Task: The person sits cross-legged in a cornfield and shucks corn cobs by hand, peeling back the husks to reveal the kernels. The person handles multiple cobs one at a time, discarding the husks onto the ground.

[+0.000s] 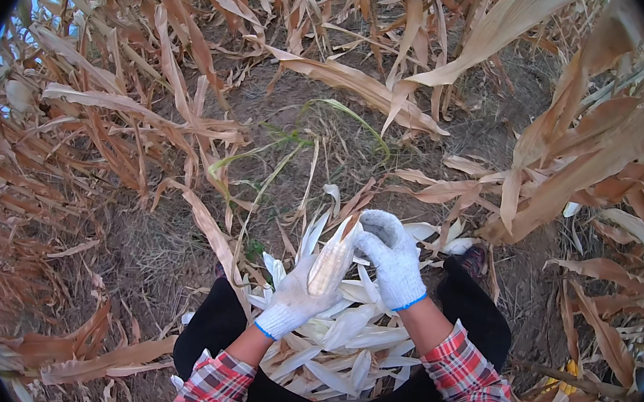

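A pale ear of corn (331, 264), partly bared of its husk, stands tilted with its tip up. My left hand (300, 297), in a white knit glove with a blue cuff edge, grips its lower part. Beside the tip is my right hand (390, 255), gloved alike, its thumb and fingers curled close to the brown silk and husk end (350, 226); whether they pinch it I cannot tell. Pulled-back white husk leaves fan out around the ear. Below both hands, a pile of pale corn husks (341, 346) lies between my black-trousered legs.
Dry standing corn stalks and leaves (131, 102) crowd the left and top. Long dry leaves (572, 152) reach in from the right. Ahead lies bare soil (286, 96) with dead grass and a thin green plant (299, 138). Something yellow (564, 376) shows among leaves at lower right.
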The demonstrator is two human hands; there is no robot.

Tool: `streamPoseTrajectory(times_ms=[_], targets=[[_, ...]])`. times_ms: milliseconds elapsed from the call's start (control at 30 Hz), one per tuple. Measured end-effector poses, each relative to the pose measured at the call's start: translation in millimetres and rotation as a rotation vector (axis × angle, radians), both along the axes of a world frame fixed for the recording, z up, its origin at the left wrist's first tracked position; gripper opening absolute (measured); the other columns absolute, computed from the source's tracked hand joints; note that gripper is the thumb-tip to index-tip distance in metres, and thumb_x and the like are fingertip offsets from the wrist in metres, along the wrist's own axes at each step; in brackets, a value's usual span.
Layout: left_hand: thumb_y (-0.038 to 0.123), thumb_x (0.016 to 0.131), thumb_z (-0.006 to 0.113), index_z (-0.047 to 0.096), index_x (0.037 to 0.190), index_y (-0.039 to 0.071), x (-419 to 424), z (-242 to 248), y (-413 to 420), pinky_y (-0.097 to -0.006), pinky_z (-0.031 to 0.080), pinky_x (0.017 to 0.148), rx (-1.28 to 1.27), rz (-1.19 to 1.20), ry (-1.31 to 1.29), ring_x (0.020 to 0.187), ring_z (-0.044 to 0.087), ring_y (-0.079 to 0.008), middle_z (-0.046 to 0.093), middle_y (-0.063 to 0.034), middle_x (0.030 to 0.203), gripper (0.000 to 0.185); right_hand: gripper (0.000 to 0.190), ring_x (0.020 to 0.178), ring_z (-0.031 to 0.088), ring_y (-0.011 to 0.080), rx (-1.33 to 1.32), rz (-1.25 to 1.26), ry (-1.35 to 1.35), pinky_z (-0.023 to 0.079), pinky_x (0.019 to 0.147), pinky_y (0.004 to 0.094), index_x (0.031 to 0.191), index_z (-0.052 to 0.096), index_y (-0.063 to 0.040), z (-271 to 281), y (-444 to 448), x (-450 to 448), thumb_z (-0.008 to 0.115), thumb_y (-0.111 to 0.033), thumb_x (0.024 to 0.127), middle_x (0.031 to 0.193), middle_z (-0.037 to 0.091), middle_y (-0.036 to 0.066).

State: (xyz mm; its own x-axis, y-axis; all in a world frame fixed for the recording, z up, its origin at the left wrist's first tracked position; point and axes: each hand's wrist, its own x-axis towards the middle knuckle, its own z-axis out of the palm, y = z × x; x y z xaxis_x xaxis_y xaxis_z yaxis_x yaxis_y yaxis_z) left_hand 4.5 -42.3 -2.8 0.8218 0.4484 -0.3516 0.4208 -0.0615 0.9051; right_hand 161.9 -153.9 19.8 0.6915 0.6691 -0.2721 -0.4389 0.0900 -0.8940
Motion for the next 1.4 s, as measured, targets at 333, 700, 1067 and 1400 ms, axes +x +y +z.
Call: streamPoseTrajectory(times_ms=[333,700,1067,1400], targets=[[0.025,0.074,0.080,0.051,0.127,-0.001,3,-4,-4,-0.0318,0.051,0.088,0.053,0.013,0.004,0.095,0.062,-0.0179,0.064,-0.0100,0.107,0.066,0.013,0.080,0.058,0.0083,-0.018,-0.101,0.022,0.048,0.071,0.0241,0.099,0.064,-0.005,-11,-2,8,0.069,-0.006,0.088,0.090,0.064,0.000],[0.012,0.083,0.072,0.051,0.125,0.002,-4,-4,3,-0.0293,0.053,0.084,-0.448,0.279,-0.056,0.091,0.062,-0.0147,0.064,-0.0070,0.103,0.048,0.009,0.069,0.058,0.0103,0.152,0.017,0.127,0.050,0.065,0.0253,0.094,0.058,-0.006,12,-3,0,0.061,0.001,0.088,0.091,0.065,0.007],[0.039,0.103,0.051,0.050,0.133,0.002,-8,-19,32,-0.0409,0.053,0.096,-0.954,0.552,-0.358,0.110,0.064,-0.0271,0.062,-0.0159,0.123,0.048,0.009,0.068,0.057,0.0084,-0.158,0.632,-0.183,0.050,0.063,0.0251,0.095,0.058,-0.004,-4,-13,-10,0.062,-0.010,0.089,0.082,0.059,0.001],[0.033,0.102,0.054,0.054,0.126,0.002,-9,-21,32,-0.0394,0.056,0.087,-0.762,0.581,-0.321,0.098,0.067,-0.0246,0.065,-0.0132,0.113,0.040,0.013,0.071,0.057,0.0112,-0.250,0.770,-0.301,0.050,0.069,0.0281,0.092,0.060,-0.004,-2,-11,-18,0.066,-0.013,0.086,0.080,0.061,0.003]])
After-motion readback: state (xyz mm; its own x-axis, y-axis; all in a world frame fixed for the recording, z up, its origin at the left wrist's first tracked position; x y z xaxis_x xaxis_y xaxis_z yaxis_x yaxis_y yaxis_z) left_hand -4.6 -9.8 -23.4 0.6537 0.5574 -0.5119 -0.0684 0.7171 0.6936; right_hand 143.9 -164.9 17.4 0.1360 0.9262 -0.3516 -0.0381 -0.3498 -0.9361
